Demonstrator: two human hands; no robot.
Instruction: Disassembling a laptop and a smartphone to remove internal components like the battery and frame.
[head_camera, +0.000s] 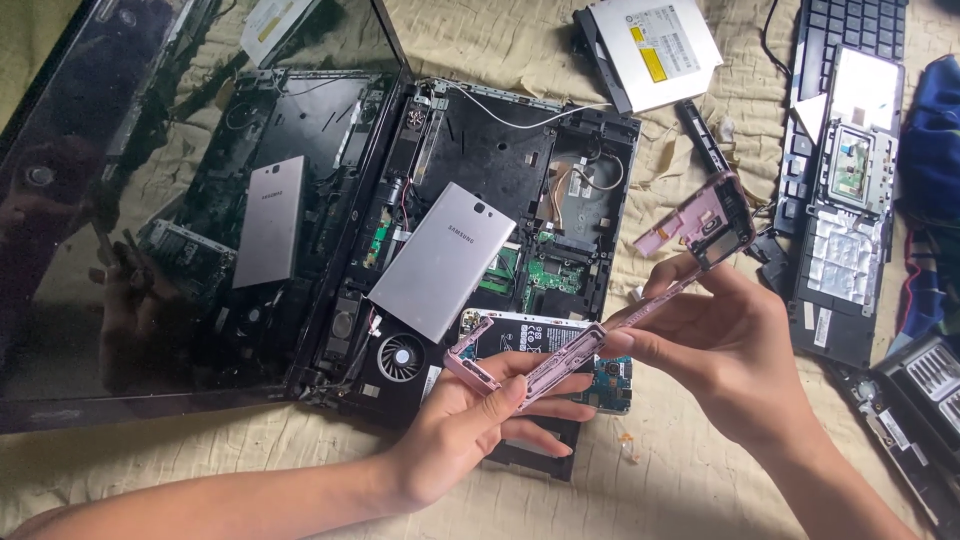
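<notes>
Left hand (470, 420): I've got it under the lower end of the pink phone frame (610, 310), fingers curled and pinching the bottom rail, thumb pressed flat along the edge.
Right hand (730, 345): closed on the upper half of the frame, fingertips nipping the thin side rail just below the camera cut-out.
Frame position: held up in the air between both hands, tilted, its top corner toward the keyboard panel (850, 140), its lower end over the opened laptop base (480, 260).
Under the frame: a bare phone body with battery and blue board (545, 345) lies on the laptop base, touching the silver back cover (440, 260) propped just beside it.
Handling, my call: this frame looks thin and twisty, so I'd keep both pinches on the rails, not the open middle, and hold the two ends in one plane.
Risk, my call: bending near the camera corner could crack it; a light grip seems wiser than a hard squeeze.
Around me: a dark laptop screen (120, 200) lies open at the left, an optical drive (655, 50) sits at the top, all on a beige quilted cloth (250, 460).
</notes>
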